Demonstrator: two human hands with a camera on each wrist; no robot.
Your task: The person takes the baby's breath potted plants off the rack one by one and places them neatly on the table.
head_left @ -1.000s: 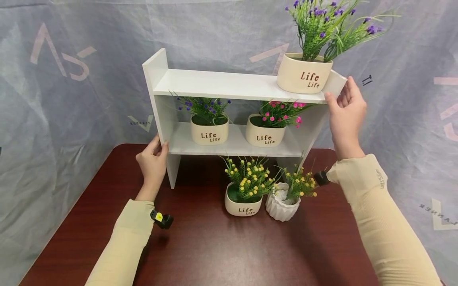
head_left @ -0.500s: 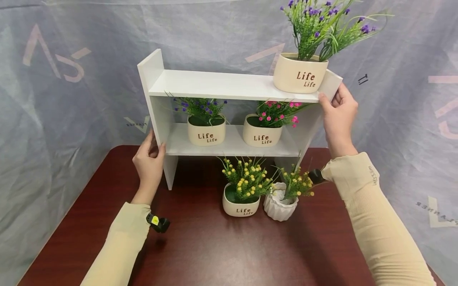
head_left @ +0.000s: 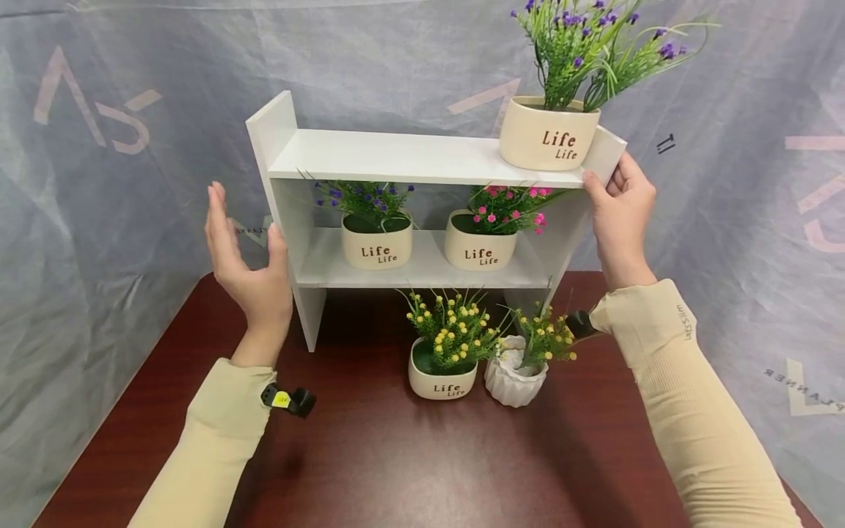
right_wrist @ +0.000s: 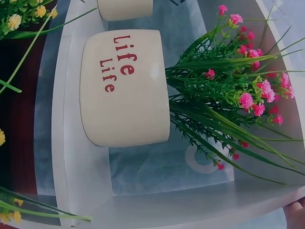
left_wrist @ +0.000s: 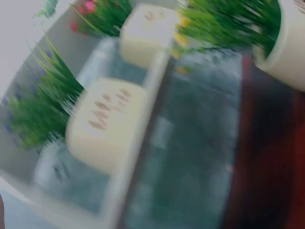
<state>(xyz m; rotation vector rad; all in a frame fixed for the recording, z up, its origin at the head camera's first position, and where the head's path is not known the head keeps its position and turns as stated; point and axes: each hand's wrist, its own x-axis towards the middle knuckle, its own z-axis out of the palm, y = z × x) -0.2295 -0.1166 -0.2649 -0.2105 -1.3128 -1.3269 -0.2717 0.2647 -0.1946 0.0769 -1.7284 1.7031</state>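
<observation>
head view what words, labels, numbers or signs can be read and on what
"Life Life": each of the four cream pots.
"PLANNER", mirrored: grey curtain at right; its other marks unclear.
Seemingly "LetsSlim": right sleeve cuff.
Yellow wrist tag: too small to read.
White shelf, white pot: no text visible.

The desk (head_left: 396, 462) has a dark reddish-brown, wood-grained top. Wrinkled grey-blue fabric (head_left: 396, 66) hangs behind the desk and along both its sides, printed with pale pinkish shapes (head_left: 818, 142) and small dark lettering (head_left: 666, 143). Soft light leaves a sheen on the desk's near middle, a dim shadow right of it.
</observation>
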